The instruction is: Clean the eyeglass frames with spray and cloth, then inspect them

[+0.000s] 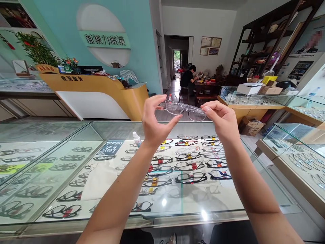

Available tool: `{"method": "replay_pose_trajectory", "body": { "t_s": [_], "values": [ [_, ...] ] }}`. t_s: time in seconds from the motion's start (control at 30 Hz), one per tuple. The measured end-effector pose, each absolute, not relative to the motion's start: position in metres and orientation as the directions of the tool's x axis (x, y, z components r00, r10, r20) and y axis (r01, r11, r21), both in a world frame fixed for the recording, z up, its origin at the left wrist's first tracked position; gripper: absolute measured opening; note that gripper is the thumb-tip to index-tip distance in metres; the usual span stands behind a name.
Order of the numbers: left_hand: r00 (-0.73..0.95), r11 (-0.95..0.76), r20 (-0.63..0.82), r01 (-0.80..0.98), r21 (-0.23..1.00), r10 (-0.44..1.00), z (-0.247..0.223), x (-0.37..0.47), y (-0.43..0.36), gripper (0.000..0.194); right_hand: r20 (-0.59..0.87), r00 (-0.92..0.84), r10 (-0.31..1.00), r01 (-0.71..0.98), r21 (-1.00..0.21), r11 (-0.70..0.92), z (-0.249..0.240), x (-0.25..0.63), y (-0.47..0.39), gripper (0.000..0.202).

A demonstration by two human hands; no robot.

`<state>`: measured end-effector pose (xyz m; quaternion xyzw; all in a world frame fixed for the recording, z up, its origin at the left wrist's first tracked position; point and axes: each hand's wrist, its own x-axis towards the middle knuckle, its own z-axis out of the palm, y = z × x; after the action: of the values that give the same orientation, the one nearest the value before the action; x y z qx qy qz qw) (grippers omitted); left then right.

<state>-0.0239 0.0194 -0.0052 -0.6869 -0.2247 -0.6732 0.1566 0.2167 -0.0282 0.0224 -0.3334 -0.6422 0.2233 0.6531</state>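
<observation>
Thin-rimmed eyeglasses [186, 109] are held up above the glass display case [203, 217], tilted a little. My left hand [157, 120] grips them at the left lens side, thumb below and fingers above. The right end is pinched between thumb and fingers of my right hand [220, 117]. Rows of eyeglasses [191, 166] with red and yellow tags lie in the case below. A white spray bottle [136, 139] stands behind my left forearm. To the left of that forearm lies a white cloth [98, 182].
A seated person [188, 79] is at a far table. A yellow and white counter [101, 98] stands at the back left. More glass cases [302, 152] line the right side, with boxes [250, 88] on the farther one. A blue booklet [111, 148] shows near the bottle.
</observation>
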Motion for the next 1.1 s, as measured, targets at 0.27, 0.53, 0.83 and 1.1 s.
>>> {"method": "replay_pose_trajectory", "body": {
  "t_s": [0.27,0.53,0.83,1.1],
  "values": [
    [0.124,-0.827,0.990,0.561,-0.015,0.066,-0.001,-0.028,0.016,0.065,0.775,0.006,0.632,0.388,-0.584,0.713,0.030,0.226,-0.041,0.017],
    [0.251,-0.853,0.967,0.513,-0.097,0.041,0.005,-0.023,0.001,0.066,0.735,-0.233,0.637,0.476,-0.485,0.734,0.030,0.222,-0.044,0.004],
    [0.213,-0.912,0.946,0.382,0.151,0.246,0.002,-0.019,-0.004,0.064,0.680,-0.296,0.671,0.406,-0.546,0.733,0.030,0.223,-0.044,0.008],
    [0.195,-0.904,0.883,0.068,0.422,0.427,-0.009,-0.011,0.001,0.068,0.601,-0.360,0.713,0.237,-0.680,0.693,0.026,0.221,-0.035,0.007]
  ]
}}
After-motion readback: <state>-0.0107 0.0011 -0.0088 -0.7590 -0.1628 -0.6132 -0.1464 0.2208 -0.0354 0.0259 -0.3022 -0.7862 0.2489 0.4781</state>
